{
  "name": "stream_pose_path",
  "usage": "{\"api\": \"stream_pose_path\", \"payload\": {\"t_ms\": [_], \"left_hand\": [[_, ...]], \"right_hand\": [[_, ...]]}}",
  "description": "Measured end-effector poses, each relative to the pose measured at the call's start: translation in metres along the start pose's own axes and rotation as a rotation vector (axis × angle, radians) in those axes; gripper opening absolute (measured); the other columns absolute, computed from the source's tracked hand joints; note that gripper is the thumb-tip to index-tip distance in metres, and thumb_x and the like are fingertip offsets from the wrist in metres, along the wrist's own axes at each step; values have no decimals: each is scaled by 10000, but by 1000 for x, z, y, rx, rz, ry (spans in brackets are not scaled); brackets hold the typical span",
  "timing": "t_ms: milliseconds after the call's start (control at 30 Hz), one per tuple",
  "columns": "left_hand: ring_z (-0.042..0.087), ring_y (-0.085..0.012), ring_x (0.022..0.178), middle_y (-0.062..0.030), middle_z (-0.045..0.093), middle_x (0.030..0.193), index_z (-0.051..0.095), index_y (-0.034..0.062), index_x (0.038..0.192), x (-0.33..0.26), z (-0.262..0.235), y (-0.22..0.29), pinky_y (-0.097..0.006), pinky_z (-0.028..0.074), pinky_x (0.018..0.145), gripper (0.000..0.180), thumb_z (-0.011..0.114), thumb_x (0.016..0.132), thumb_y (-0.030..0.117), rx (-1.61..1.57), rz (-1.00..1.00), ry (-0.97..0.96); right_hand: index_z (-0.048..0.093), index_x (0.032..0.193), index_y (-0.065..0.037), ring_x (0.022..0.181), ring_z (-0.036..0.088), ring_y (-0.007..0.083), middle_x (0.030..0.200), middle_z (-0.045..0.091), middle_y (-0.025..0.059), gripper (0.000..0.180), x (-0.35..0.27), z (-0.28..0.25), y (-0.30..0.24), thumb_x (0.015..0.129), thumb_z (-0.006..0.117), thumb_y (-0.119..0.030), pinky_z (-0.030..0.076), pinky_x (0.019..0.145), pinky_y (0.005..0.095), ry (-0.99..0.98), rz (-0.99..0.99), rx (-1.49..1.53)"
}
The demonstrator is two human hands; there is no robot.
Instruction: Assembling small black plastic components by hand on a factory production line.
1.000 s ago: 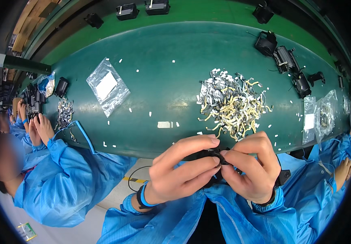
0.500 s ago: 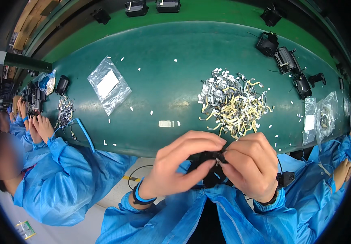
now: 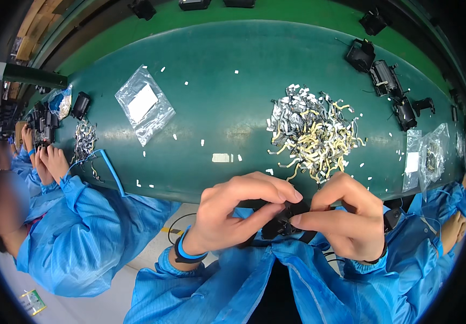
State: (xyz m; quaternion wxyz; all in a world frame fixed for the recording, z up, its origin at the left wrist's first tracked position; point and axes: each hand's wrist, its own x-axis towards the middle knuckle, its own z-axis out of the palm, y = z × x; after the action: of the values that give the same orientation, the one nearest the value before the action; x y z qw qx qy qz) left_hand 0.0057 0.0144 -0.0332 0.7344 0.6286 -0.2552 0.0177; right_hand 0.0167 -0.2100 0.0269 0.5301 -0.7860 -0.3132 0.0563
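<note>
A black plastic part (image 3: 282, 225) is between my two hands at the near edge of the table, partly covered by fingers. My left hand (image 3: 233, 211) curves over its left side, with thumb and fingertips closed on it. On the other side, my right hand (image 3: 354, 218) presses its thumb against the part, and its bent forefinger lies around the far side. Whether a smaller piece is under the fingertips I cannot make out. Just beyond my hands lies a heaped pile of short flat cables (image 3: 316, 132), yellow, grey and black with white tags.
On the green table (image 3: 206, 54), a clear bag with a white label (image 3: 144, 105) lies left of centre. Black housings (image 3: 386, 78) stand at the far right, more bags (image 3: 432, 154) nearer. A co-worker in a blue smock (image 3: 92, 232) sits left, beside a smaller cable pile (image 3: 84, 141).
My right hand has shifted right, its fingers loosening from a tight pinch into a wider curl. More of the black plastic part now shows. The whole view has shifted slightly.
</note>
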Motion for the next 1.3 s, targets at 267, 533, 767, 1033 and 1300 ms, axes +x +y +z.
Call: {"api": "stream_pose_path", "payload": {"t_ms": [267,533,767,1033,1300], "left_hand": [[732,-362,1021,-295,705,1034,530,-46,1120,-1,0,-1,-449,609,883,358,650,833,-223,-88,-65,-4],[731,-265,937,-200,727,1029,712,-22,889,-3,5,8,-354,605,824,223,651,770,-202,96,-157,47],[720,-242,927,-209,716,1035,692,-24,901,-6,6,8,-335,599,794,212,623,801,-198,26,-212,68],[745,-251,886,-235,708,1052,650,-19,874,-8,13,7,-333,620,758,201,625,813,-209,164,-144,229],[741,-274,932,-248,704,1077,663,-33,908,-9,16,5,-353,616,793,199,647,802,-201,264,-95,255]], "right_hand": [[776,933,26,684,571,167,835,568,53,321,5,-5,-1,615,798,-10,452,565,276,-66,-260,-294],[764,930,18,741,594,204,888,591,72,298,9,-11,0,635,799,-15,504,613,305,-119,-299,-403],[790,1069,-24,890,646,267,1083,631,110,372,5,-1,15,709,866,-76,542,746,343,-160,-226,-101],[774,1034,-14,855,631,249,1027,635,89,389,-1,23,12,664,886,-49,534,689,342,3,-189,-186],[781,991,3,752,606,235,910,613,77,387,-7,45,17,610,840,28,501,621,331,265,-183,-278]]}}
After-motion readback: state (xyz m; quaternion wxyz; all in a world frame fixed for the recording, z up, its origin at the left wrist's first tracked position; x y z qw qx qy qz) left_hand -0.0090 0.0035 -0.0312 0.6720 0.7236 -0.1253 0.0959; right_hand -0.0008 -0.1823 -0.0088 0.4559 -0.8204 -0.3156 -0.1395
